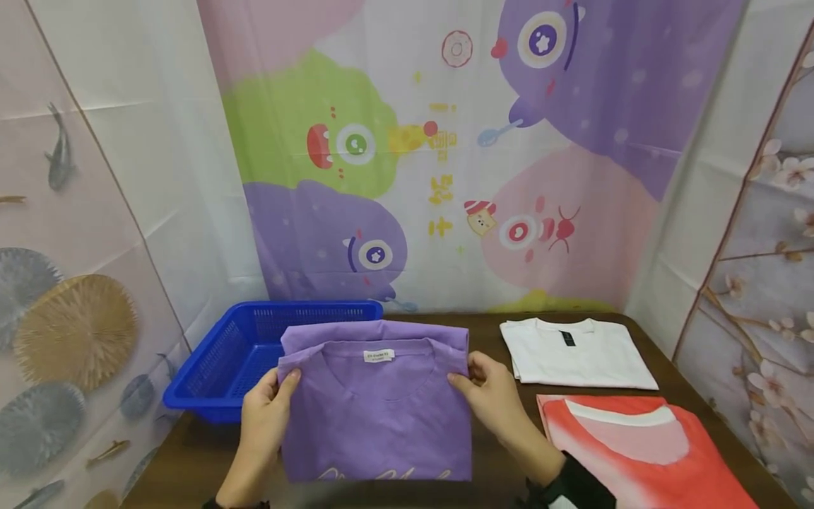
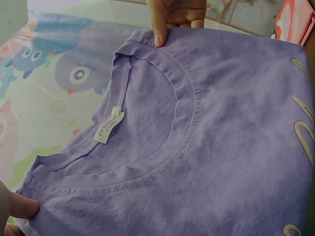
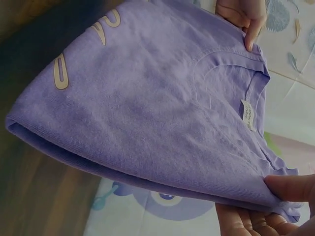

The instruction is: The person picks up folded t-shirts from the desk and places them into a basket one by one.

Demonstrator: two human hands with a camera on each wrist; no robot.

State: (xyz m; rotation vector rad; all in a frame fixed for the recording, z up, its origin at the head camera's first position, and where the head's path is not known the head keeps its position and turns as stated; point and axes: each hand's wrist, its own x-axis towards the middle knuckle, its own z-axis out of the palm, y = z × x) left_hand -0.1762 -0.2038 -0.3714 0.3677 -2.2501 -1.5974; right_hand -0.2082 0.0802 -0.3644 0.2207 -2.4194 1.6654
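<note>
A folded purple T-shirt with a white neck label and pale lettering hangs between my two hands. My left hand pinches its left shoulder edge, thumb in front. At the opposite shoulder my right hand grips the cloth, thumb in front and fingers behind. In the left wrist view the round neckline faces up with the label inside the back collar. The right wrist view shows the folded side edge of the shirt, raised off the table.
A blue plastic basket stands at the back left, partly behind the shirt. On the right of the brown table lie a folded white T-shirt and, nearer, a folded red and pink shirt. Printed curtains enclose the back and sides.
</note>
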